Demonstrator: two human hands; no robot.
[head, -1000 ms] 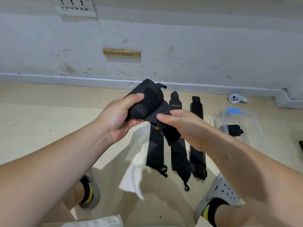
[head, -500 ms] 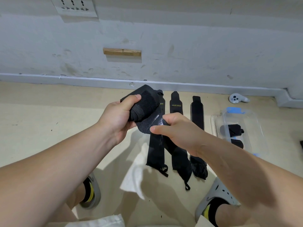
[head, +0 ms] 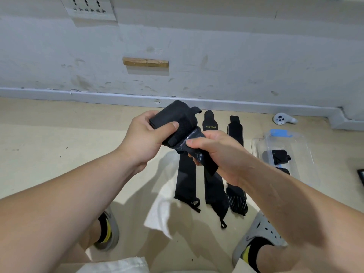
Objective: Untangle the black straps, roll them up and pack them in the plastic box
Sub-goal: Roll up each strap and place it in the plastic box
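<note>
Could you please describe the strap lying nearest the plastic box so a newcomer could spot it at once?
On the beige floor below the wall, three black straps lie side by side. It is the rightmost strap, beside the plastic box; only it has a striped near end.

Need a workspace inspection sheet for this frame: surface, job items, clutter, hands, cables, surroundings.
Surface: beige floor, dark specks.
Job's things: half-rolled strap held up; three flat straps side by side on floor; plastic box at right, rolled strap inside.
Clutter: white cloth beside the straps; white controller by the wall; dark object cut by right edge.
Grippers: left hand grips the roll; right hand pinches its loose tail.
Cables: nothing seen.
Surroundings: scuffed grey wall, socket panel, wooden block.
</note>
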